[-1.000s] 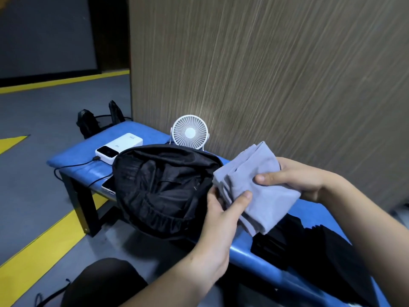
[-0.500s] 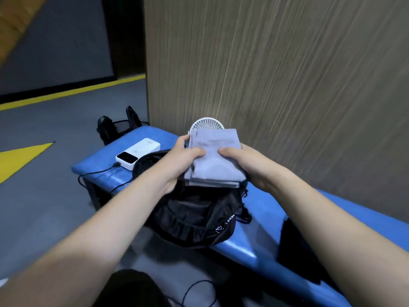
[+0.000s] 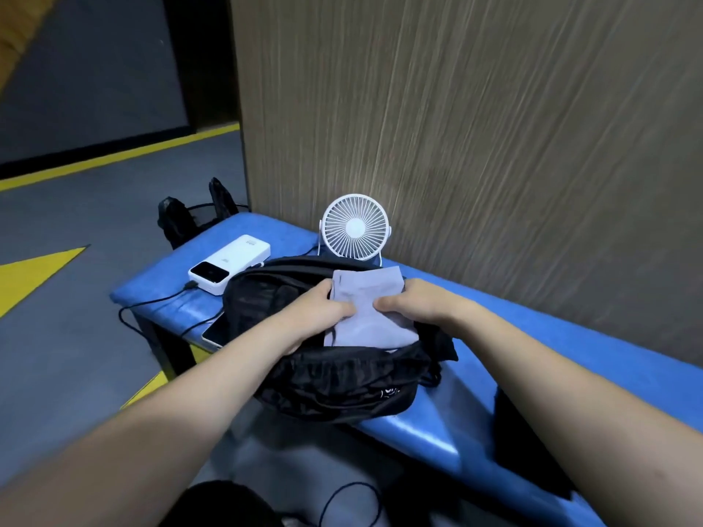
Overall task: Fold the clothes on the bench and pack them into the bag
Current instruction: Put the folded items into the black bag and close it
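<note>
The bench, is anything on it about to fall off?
Maybe the phone: it pokes past the front edge of the bench, half under the black bag. The black garment also drapes over that edge.

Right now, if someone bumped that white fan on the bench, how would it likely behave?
The fan would probably tip easily: it stands upright on a narrow base. It looks like light plastic, so a nudge might slide it along the smooth bench. The wall close behind would likely stop a backward fall.
</note>
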